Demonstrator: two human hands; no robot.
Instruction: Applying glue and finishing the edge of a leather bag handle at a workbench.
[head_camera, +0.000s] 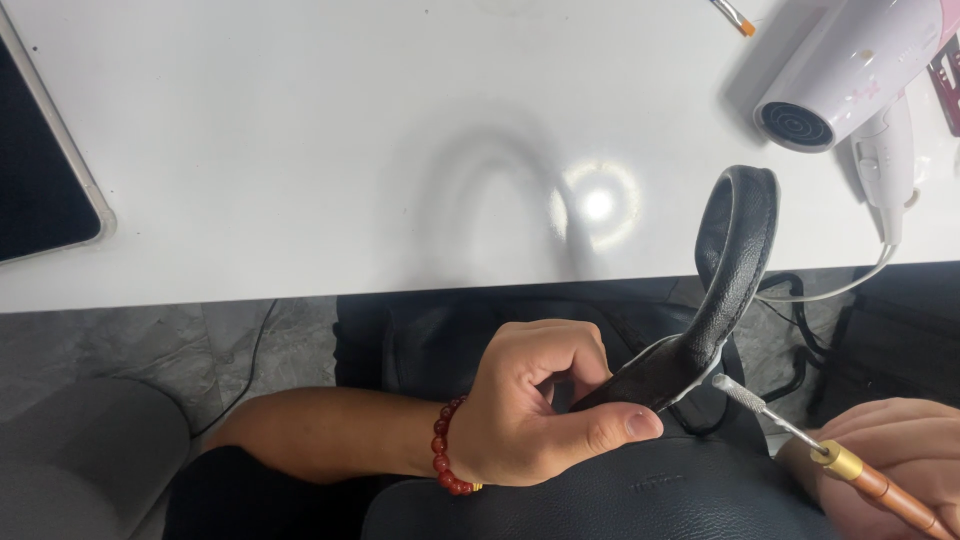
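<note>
— Where is the strap (735, 260) lying relative to the two hands?

— It is arching up from the left hand (530, 410) toward the table (300, 150), its long axis running from lower left to upper right, with the looped end curling over the table edge. The left hand is gripping its lower end, thumb pressing on top and fingers (560, 345) curling around from above.

— And the right hand (890, 460)?

— It is sitting lower right, fingers closing around a wooden-handled tool (860, 475). The tool's metal tip (735, 388) is pointing up-left and is hovering just beside the strap's underside, close to the left thumb. Whether it is touching, I cannot tell.

— So which hand is nearer the strap?

— The left one is holding it; the right is reaching it only through the tool. A hair dryer (850, 70) is lying well apart on the table.
</note>
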